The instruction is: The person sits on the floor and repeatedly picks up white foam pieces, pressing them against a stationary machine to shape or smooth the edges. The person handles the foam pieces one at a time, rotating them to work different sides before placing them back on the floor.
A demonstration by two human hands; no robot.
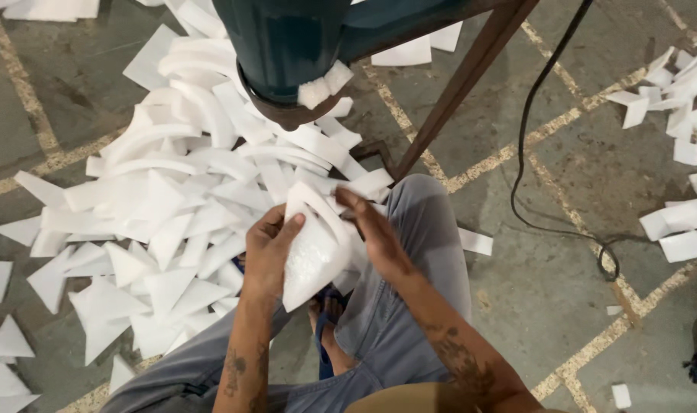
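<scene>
Left hand (270, 248) and right hand (373, 233) grip opposite edges of a white, curved foam cut-piece (311, 252) above the lap, beside the floor's offcut heap (172, 206); likely light, soft, crushable, best held by edges.

The left hand (268, 248) covered the near edge of the white foam piece (311, 256), and the right hand (375, 233) hid its far side, so its full outline could not be told. The blue-green machine (283, 38) was cut off by the top edge. The black cable (547, 115) ran out of the frame above. The foam scraps (157, 206) buried the floor beneath them, and a foot (329, 321) showed only partly between the legs.
</scene>
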